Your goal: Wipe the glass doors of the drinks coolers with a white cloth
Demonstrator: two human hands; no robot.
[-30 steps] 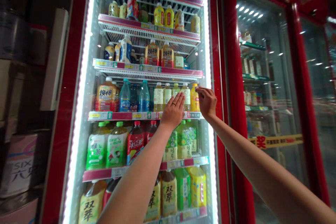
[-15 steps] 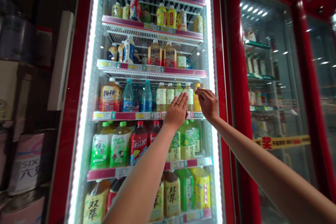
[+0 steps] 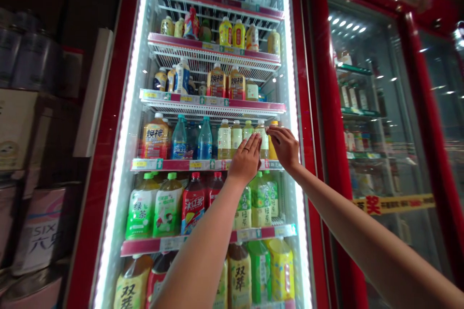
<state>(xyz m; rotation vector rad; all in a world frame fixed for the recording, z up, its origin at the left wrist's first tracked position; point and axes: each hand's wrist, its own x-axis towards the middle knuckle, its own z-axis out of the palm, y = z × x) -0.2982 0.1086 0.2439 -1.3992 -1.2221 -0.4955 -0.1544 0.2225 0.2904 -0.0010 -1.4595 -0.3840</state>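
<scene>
My left hand (image 3: 246, 158) is raised before the lit drinks fridge, its fingers stretched out and lying side by side, with a ring on one of them. It holds nothing that I can see. My right hand (image 3: 285, 146) is just to its right, fingers loosely bent and pointing left, with nothing visible in its grasp. The fingertips of the two hands are close, with a small gap between them. Behind them stand pale-labelled bottles (image 3: 224, 140) and an orange-capped yellow bottle (image 3: 273, 141); whether either hand touches a bottle cannot be made out.
Green tea bottles (image 3: 140, 210) and red-labelled iced tea bottles (image 3: 193, 198) fill the shelf below. Blue bottles (image 3: 179, 141) stand left of the hands. A second red-framed fridge (image 3: 335, 164) is at the right. Stacked cans (image 3: 39, 231) and boxes are at the dark left side.
The view has tilted slightly upward, so the shelves sit lower in the picture. My right hand's fingers have come nearer to my left hand and look straighter.
</scene>
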